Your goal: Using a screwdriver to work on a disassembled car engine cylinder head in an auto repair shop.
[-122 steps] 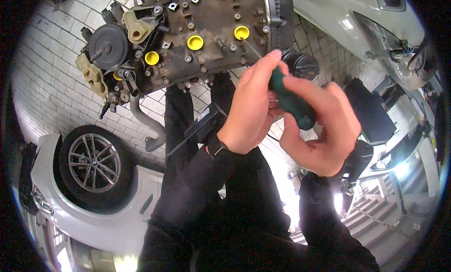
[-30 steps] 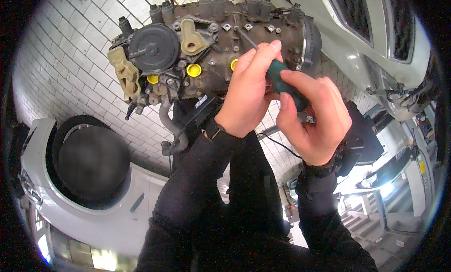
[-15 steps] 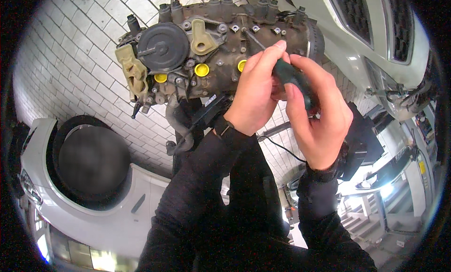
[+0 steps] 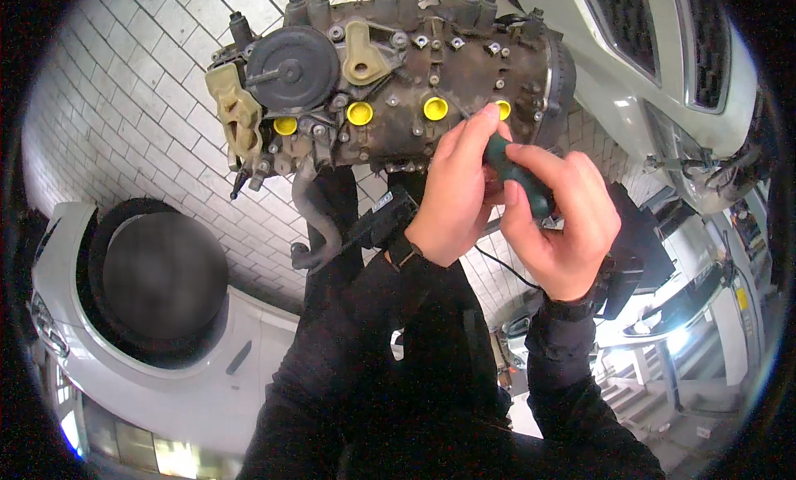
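Note:
In both my hands is a screwdriver (image 4: 521,175) with a dark green handle, its thin shaft slanting up and left. My left hand (image 4: 458,190) is closed around the front of the handle and shaft. My right hand (image 4: 572,210) grips the handle from the right, thumb and fingers wrapped round it. The shaft's end shows close to a yellow plug (image 4: 435,108) on a dirty engine (image 4: 473,70); whether it touches is unclear. Another yellow plug (image 4: 502,109) is partly behind my left fingertips. A round black cover (image 4: 292,65) and a tan bracket (image 4: 365,55) sit on the engine's left part.
A curved grey pipe (image 4: 319,223) hangs off the engine's near side. A pale car front (image 4: 622,90) stands at the right, and a white car body (image 4: 224,339) with a dark wheel (image 4: 164,273) at the left. Pale tiles (image 4: 149,107) cover the floor. A black cable (image 4: 506,264) runs by my right wrist.
Both hands have drawn the screwdriver back towards me, its shaft leaving the area near the upper bolts. The right-hand yellow plugs now show more fully.

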The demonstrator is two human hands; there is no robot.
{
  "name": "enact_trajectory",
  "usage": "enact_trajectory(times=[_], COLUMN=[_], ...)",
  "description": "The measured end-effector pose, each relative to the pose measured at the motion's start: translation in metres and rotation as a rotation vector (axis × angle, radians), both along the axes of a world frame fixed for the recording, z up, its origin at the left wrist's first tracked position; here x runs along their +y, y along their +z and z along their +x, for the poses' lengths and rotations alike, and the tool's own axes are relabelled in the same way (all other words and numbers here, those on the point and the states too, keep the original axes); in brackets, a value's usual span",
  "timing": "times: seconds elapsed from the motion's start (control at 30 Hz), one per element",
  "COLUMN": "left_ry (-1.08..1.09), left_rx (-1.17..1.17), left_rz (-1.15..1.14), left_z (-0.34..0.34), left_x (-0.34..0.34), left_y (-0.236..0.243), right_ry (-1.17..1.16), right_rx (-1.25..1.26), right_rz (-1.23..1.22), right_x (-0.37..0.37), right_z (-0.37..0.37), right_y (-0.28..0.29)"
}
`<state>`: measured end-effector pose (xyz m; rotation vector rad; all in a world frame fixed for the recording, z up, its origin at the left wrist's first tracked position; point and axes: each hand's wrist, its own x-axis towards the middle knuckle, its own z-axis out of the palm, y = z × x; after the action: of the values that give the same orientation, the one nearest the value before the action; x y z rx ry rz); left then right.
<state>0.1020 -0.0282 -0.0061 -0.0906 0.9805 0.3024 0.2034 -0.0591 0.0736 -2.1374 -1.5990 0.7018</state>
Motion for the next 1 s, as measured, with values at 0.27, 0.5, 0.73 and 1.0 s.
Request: enact_trajectory(times=[0.27,0.5,0.73,1.0], left_ry=[0.076,0.031,0.109,0.129], left_rx=[-0.097,-0.066,-0.089,-0.09], left_rz=[-0.059,0.001,-0.059,-0.075], left_z=[-0.003,-0.002,-0.001,0.0], left_x=[0.003,0.0,-0.006,0.003], left_y=[-0.007,-0.003,-0.01,-0.003], right_ry=[-0.025,-0.022,-0.136,-0.001], right_rx=[0.011,0.005,0.053,0.017], right_rz=[0.023,0.053,-0.032,-0.011], right_x=[-0.003,-0.004,-0.005,-0.003], right_z=[-0.004,-0.004,-0.009,-0.003], right_y=[-0.006,-0.003,-0.004,-0.006])
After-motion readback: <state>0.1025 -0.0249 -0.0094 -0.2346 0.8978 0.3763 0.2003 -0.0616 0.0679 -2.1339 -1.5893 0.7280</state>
